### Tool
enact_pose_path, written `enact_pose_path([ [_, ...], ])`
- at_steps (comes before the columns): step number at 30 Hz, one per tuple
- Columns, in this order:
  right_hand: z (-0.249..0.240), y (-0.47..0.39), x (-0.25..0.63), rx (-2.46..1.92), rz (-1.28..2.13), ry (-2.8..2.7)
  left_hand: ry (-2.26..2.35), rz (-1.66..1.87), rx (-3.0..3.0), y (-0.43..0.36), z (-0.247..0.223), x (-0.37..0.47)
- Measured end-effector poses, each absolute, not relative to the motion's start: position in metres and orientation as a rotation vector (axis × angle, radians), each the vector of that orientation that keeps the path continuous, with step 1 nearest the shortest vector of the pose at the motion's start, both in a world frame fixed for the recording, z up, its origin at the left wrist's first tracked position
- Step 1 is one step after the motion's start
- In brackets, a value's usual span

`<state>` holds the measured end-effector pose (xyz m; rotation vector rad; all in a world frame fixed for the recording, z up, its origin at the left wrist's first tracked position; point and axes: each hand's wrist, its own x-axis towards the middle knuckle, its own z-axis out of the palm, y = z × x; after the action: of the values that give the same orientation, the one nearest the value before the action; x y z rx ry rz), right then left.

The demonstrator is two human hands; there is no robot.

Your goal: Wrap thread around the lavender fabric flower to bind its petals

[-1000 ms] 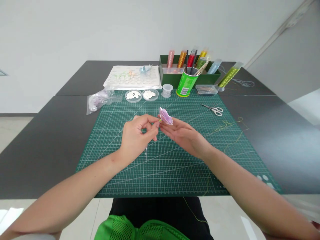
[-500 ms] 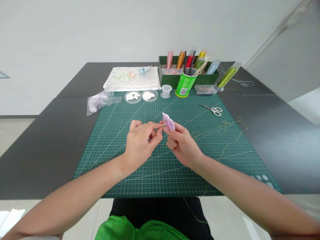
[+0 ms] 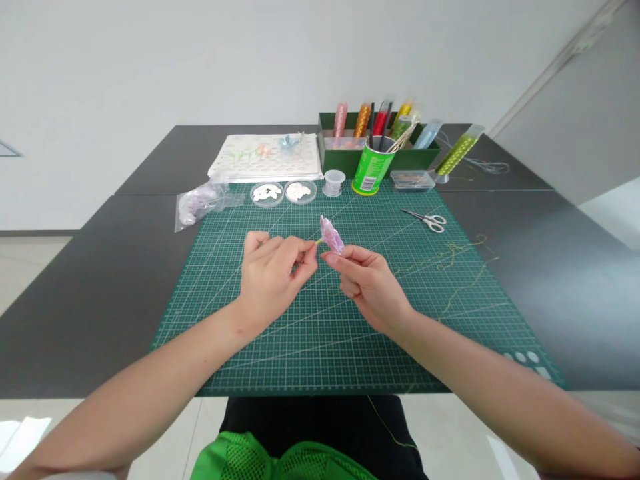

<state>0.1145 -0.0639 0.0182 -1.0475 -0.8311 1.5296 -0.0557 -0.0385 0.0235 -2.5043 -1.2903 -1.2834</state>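
Observation:
A pale purple artificial flower (image 3: 331, 235) is held above the cutting mat (image 3: 310, 347), tilted with its short yellow-green stem toward the left. My left hand (image 3: 277, 270) pinches that stem between thumb and index finger. Under the petals, my right hand (image 3: 367, 280) has its thumb and fingertips closed at the flower's lower edge. Thin yellow-green thread (image 3: 463, 290) lies loose on the mat to the right of my hands, and a strand hangs past the front edge over my lap.
Scissors (image 3: 425, 219) lie at the mat's right. Behind stand a green can (image 3: 373, 170) of sticks, a dark green box (image 3: 345, 160) of thread spools, and two dishes (image 3: 267, 194) of white pieces. A plastic bag (image 3: 199, 203) and white sheets (image 3: 270, 163) lie at left.
My left hand has moved slightly left along the stem, showing more of it. My right hand has shifted a little right, its fingers now lower on the flower.

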Motion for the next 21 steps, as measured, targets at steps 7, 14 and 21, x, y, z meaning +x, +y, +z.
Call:
enact_pose_path([
  [7,0.030,-0.072,0.125,-1.130,1.222,-1.352,-0.982,-1.162,-2.254,-0.026,0.021,-0.060],
  [14,0.046,-0.076,0.145,-1.033,1.014,-1.597,-0.837,-0.984,-2.372,-0.028,0.023,-0.061],
  [21,0.051,-0.066,0.159,-0.989,0.973,-1.496,-0.575,-0.880,-2.489,-0.038,0.024,-0.058],
])
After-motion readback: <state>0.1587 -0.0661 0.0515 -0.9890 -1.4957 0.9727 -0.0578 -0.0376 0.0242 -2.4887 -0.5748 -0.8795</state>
